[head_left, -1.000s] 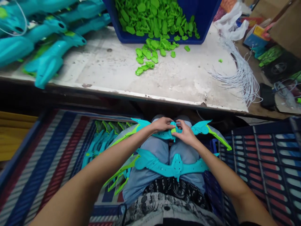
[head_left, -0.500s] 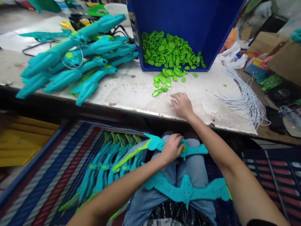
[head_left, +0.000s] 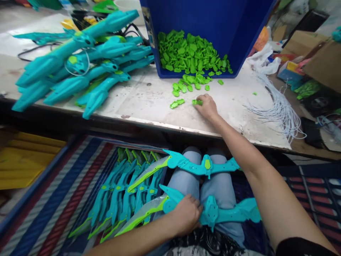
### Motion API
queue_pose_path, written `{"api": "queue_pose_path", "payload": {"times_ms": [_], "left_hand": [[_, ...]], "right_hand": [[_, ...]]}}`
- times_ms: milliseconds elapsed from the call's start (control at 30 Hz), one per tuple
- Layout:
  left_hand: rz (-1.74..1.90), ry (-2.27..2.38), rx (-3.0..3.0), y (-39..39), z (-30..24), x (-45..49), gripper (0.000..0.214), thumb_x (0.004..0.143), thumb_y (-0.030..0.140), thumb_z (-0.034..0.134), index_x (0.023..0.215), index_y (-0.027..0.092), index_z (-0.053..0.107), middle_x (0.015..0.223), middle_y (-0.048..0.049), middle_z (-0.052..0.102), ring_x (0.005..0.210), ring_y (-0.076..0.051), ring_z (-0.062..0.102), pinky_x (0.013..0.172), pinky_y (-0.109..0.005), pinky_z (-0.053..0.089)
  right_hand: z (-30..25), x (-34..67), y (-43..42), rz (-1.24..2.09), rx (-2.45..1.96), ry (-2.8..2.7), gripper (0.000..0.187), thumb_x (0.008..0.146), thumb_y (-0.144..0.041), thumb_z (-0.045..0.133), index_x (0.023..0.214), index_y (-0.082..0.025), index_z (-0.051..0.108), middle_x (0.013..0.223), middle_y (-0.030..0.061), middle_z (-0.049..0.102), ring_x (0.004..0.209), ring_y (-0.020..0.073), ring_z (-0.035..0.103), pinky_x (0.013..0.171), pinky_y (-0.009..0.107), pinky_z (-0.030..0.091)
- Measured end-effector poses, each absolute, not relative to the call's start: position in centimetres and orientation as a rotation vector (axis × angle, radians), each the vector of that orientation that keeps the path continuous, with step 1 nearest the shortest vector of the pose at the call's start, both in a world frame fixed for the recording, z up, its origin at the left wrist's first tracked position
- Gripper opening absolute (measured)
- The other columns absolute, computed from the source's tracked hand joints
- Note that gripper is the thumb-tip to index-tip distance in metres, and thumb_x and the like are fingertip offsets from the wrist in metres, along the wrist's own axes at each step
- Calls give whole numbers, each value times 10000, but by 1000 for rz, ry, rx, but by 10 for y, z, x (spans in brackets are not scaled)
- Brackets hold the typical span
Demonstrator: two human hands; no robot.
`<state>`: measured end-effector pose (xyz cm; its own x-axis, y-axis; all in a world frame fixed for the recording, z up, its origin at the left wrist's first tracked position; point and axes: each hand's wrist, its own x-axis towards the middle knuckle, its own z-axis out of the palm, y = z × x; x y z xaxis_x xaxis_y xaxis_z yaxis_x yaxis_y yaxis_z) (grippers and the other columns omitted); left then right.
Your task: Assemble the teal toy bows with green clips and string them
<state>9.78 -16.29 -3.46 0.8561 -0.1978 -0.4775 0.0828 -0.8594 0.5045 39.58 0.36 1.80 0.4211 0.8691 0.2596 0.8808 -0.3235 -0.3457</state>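
Across my lap lie two teal plastic toy bows with lime-green edged tips. The farther toy bow (head_left: 191, 168) has a green cap in its centre. On the nearer toy bow (head_left: 229, 215) the centre is plain teal with small holes. My left hand (head_left: 188, 215) is closed around this nearer bow, left of its centre; the fingertips are partly hidden. Over the table, my right hand (head_left: 207, 107) pinches a small green plastic cap (head_left: 197, 102) between thumb and fingers. Loose green caps (head_left: 177, 103) lie just left of that hand.
A tilted blue bin (head_left: 207, 17) holds a heap of green caps, some spilled onto the table (head_left: 149, 103). Teal toy parts (head_left: 66, 60) are piled at left, white strings (head_left: 279, 113) at right. Below left, finished-looking bows (head_left: 117, 192) stand in a row by a striped sheet (head_left: 61, 185).
My left hand has moved from the farther bow to the nearer one, uncovering the green cap on the farther. My right hand has taken hold of a green cap on the table.
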Motion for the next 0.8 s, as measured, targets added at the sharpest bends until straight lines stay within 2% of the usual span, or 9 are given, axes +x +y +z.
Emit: {"api": "queue_pose_path", "payload": {"times_ms": [100,233,367,533,667,800], "left_hand": [[-717,-72,2513,-167,-31,110,383,814,422,633,1073,139,649,1019,-146,680,972,-302,639,908,-431,459],[-731,39,2489,-168,-33,124,433,801,465,644,1070,126,655,1048,-158,680,994,-322,640,916,-443,454],[-748,48,2470,-167,-34,132,441,789,466,663,1074,130,658,1080,-161,678,1019,-326,635,895,-420,462],[-731,59,2497,-168,-33,129,410,796,453,663,1061,140,665,1069,-155,682,1015,-315,641,882,-406,469],[-745,80,2501,-168,-34,128,423,786,464,673,1070,151,666,1078,-148,682,1017,-318,643,888,-411,475],[-773,76,2502,-166,-33,131,437,800,464,657,1093,140,660,1096,-171,680,1021,-329,641,873,-392,479]], "right_hand": [[24,406,-21,14,-2281,-1308,280,771,-246,593,1030,-184,682,1027,85,634,952,225,571,880,333,442],[28,417,-54,147,-2357,-1100,264,724,-335,623,945,-214,701,910,37,672,874,218,598,817,342,459],[25,426,-74,202,-2328,-939,223,704,-215,582,897,-187,690,842,35,679,810,200,610,746,309,467],[26,434,-90,164,-2279,-1061,221,747,-145,551,903,-138,707,856,61,689,838,189,623,809,305,464],[28,440,-113,127,-2367,-1094,255,801,-206,551,979,-130,717,891,86,691,873,222,631,838,348,475],[21,446,-144,-13,-2423,-1354,316,831,-292,550,1033,-111,713,995,148,667,983,291,592,914,436,443]]}}
